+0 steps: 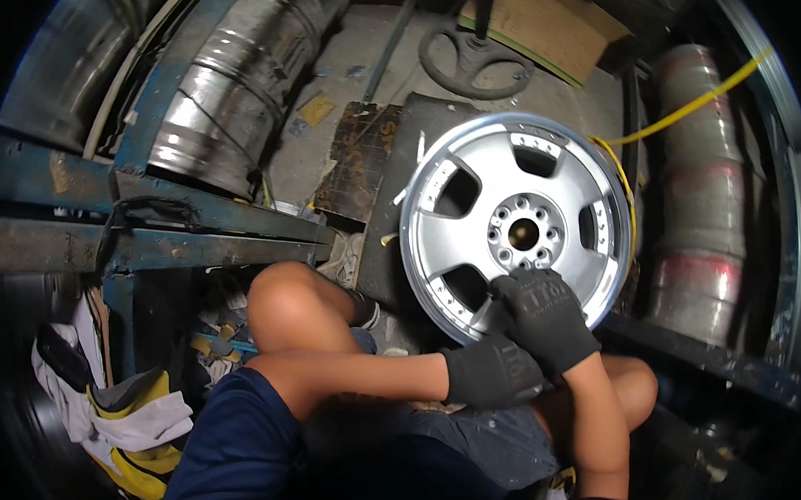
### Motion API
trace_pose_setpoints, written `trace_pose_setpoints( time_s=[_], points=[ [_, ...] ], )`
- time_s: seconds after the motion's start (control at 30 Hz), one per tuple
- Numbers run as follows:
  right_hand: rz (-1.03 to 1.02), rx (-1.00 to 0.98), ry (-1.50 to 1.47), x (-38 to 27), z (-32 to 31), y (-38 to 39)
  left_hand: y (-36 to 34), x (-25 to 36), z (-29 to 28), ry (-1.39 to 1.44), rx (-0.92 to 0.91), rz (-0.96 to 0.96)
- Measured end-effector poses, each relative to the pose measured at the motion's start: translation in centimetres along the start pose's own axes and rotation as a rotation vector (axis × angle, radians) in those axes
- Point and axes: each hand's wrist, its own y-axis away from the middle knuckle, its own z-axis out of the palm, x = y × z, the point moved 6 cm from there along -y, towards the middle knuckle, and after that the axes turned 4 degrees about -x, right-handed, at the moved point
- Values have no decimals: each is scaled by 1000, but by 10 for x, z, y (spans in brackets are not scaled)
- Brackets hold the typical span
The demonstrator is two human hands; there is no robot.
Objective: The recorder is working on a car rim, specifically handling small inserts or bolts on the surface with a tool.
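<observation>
Work on the wheel (523, 214) looks under way: its silver face seems smooth and bright already, but how much remains cannot be told. It sits at one o'clock from the person, face toward the camera; being round, it has no long axis. The right hand (547, 319) curls at its six o'clock, the left hand (493, 372) just below; fingers hidden, I cannot tell whether either grasps anything.

The wheel rim (547, 188) lies between the left cylinder (221, 101) and right cylinders (699, 203), perhaps a box (547, 20) behind.
</observation>
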Motion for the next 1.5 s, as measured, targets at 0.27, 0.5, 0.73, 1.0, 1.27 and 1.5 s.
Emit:
trace_pose_setpoints(
  time_s=[0.27,0.5,0.73,1.0,1.27,1.5],
  points=[
    [109,-52,170,22,24,9,0,-5,-7,-38,-398,-384],
    [249,-25,96,43,0,37,53,-84,-105,-770,-228,-746],
    [271,-73,126,53,3,47,68,-128,-126,-950,-348,-805],
    [240,129,104,63,-13,64,61,-135,-106,-1003,-477,-671],
    [250,52,107,64,-7,77,60,-123,-79,-1052,-565,-549],
    [283,87,96,69,-27,84,56,-113,-72,-709,-573,-700]
  ],
)
